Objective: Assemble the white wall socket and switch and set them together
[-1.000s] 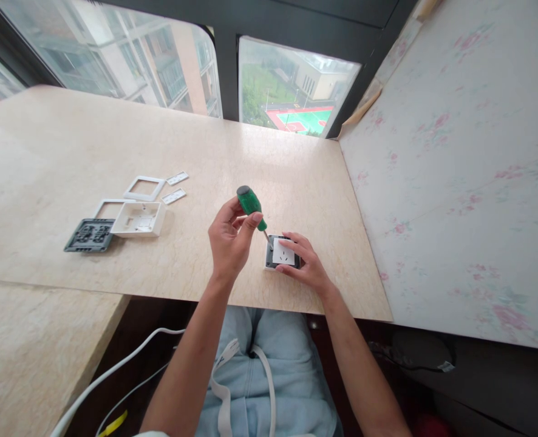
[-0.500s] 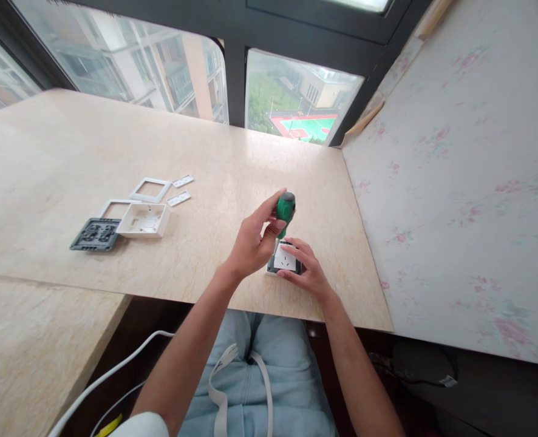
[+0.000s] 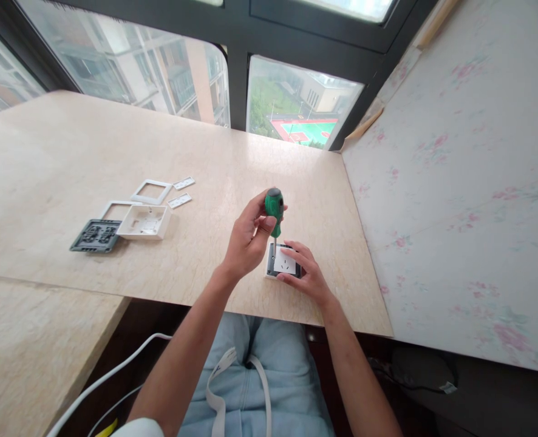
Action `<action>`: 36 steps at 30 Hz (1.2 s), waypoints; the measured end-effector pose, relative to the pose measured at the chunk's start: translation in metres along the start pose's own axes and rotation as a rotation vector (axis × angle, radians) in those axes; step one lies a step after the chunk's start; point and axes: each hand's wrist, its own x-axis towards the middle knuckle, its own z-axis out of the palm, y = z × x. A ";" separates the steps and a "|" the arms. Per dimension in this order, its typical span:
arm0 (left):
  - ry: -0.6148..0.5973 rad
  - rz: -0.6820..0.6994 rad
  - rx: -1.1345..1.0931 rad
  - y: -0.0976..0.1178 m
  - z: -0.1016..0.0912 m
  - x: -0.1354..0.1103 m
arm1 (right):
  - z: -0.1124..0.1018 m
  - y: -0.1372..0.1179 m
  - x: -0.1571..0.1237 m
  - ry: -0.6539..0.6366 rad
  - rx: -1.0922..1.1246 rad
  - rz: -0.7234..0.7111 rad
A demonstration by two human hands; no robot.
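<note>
The box [image 3: 163, 226] sits open side up, inner fittings showing. Table [image 3: 205, 237] stretches between it and the left hand [image 3: 247, 240], which grips the screwdriver [image 3: 274, 209] near upright, tip at the left of the socket [image 3: 285, 261]. The right hand [image 3: 312, 274], fingers curved, holds the socket near the front edge [image 3: 278, 313], apart from the wall [image 3: 451, 182].
</note>
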 end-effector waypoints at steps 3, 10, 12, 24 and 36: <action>-0.006 -0.017 0.041 0.000 0.002 -0.002 | 0.000 0.000 0.000 0.001 -0.003 0.000; -0.016 -0.013 0.084 -0.003 0.004 -0.005 | 0.000 -0.001 0.000 -0.005 -0.011 0.010; -0.015 -0.017 0.086 -0.005 0.004 -0.005 | 0.000 -0.001 0.000 0.001 -0.006 0.004; 0.017 0.014 0.044 -0.003 0.002 -0.003 | 0.000 -0.001 0.000 0.000 -0.003 0.006; 0.018 -0.004 0.047 -0.007 0.004 -0.004 | 0.000 -0.001 0.000 0.001 -0.005 0.007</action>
